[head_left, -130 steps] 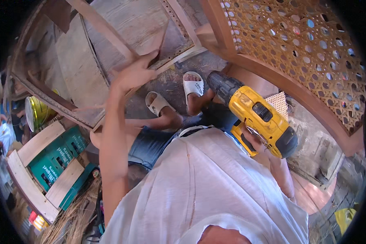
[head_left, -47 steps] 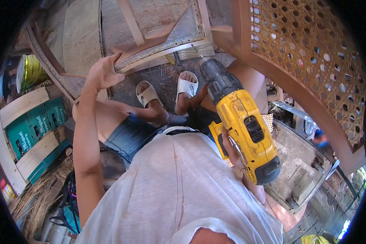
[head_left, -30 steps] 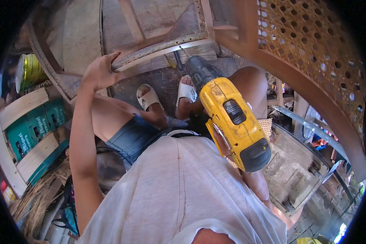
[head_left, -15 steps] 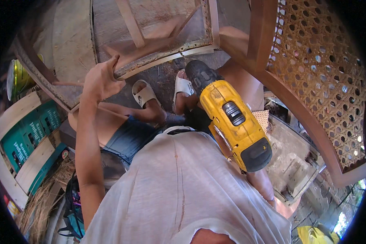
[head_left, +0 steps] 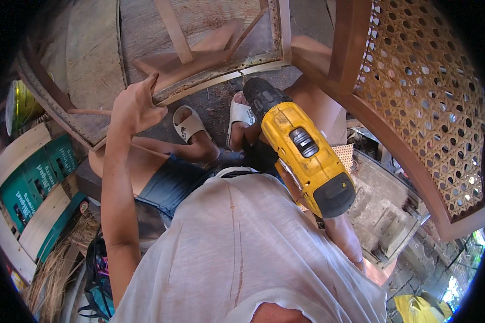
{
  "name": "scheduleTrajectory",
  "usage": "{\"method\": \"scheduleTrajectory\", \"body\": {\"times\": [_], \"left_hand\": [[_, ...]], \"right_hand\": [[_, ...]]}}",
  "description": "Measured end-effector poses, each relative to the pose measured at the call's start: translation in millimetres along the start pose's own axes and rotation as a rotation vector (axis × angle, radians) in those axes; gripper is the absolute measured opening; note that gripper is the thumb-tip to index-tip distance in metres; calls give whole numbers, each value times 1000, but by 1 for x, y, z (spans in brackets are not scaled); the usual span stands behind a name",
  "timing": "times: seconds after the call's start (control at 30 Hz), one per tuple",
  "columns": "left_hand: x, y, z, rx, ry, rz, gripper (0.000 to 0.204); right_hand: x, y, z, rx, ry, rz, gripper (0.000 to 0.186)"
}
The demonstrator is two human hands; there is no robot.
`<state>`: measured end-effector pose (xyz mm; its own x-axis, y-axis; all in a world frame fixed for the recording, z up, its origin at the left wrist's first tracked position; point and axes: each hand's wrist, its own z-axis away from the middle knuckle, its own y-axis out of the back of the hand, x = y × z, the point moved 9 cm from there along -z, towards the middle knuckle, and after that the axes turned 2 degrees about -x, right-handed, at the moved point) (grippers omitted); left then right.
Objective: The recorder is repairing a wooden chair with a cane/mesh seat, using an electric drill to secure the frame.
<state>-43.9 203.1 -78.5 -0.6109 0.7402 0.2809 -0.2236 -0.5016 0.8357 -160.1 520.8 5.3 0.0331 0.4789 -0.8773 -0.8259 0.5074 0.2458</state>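
A yellow and black cordless drill (head_left: 285, 126) fills the middle, its chuck pointing forward and its thin bit reaching the near curved edge of a wooden frame (head_left: 215, 67). My right hand (head_left: 292, 187) is wrapped round the drill's handle, mostly hidden under the drill body. My left hand (head_left: 137, 107) is closed over the frame's near rim at left, with the thumb and fingers gripping the wood. A pale strip (head_left: 194, 89) runs along that rim between the hand and the bit. Whether the bit has entered the wood is too small to tell.
A brown wooden frame with woven cane (head_left: 423, 97) rises at the right. Teal crates with pale slats (head_left: 35, 177) stand left, beside dry fibres (head_left: 54, 269). A grimy pale box (head_left: 385, 210) lies at right. My sandalled feet (head_left: 191, 126) are below the frame.
The drill has shifted slightly left and forward, its bit now showing at the frame's rim. My left hand keeps its place on the wood.
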Motion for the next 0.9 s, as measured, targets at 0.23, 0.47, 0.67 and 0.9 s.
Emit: {"method": "scheduleTrajectory", "body": {"times": [0.23,0.47,0.67,0.9], "left_hand": [[1,-1,0,3,-21,1,82],[-2,-5,-1,20,-56,1,83],[-2,-3,-2,18,-66,26,85],[-3,-2,-1,28,-64,7,86]], "right_hand": [[-5,1,2,-1,0,-18,44],[-23,-2,-4,13,28,75,45],[-24,5,-3,-6,-279,180,34],[-51,2,-9,15,-46,116,31]]}}
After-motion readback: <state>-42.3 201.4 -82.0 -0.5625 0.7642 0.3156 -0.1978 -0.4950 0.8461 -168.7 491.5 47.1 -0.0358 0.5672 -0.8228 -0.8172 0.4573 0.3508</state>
